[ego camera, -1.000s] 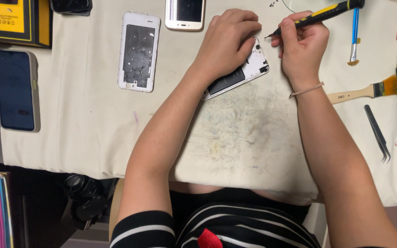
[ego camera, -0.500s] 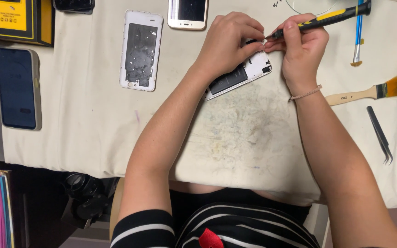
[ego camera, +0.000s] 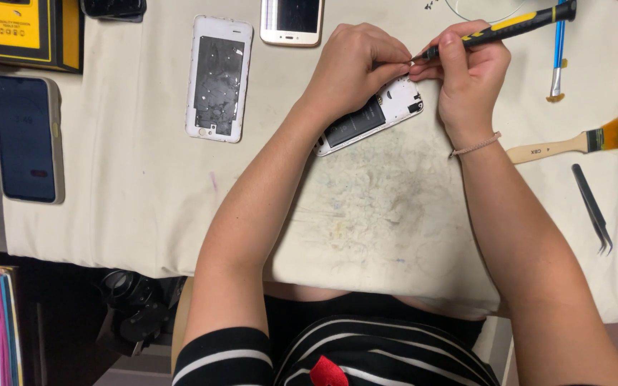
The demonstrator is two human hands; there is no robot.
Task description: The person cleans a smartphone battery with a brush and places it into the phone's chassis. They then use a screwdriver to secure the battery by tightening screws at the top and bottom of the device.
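Left hand (ego camera: 355, 68) presses an opened phone (ego camera: 373, 118) onto the bench (ego camera: 144, 207), its grip pinching the phone's top edge; right hand (ego camera: 470, 75) pinches a screwdriver (ego camera: 498, 28) angled toward two o'clock, tip at the phone

The opened white smartphone (ego camera: 373, 118) lies back-up and tilted near the desk's far edge, its cover off, dark battery exposed, its upper end partly hidden; the black-and-yellow precision screwdriver (ego camera: 509, 27) slants above it, tip down at the phone's top corner.
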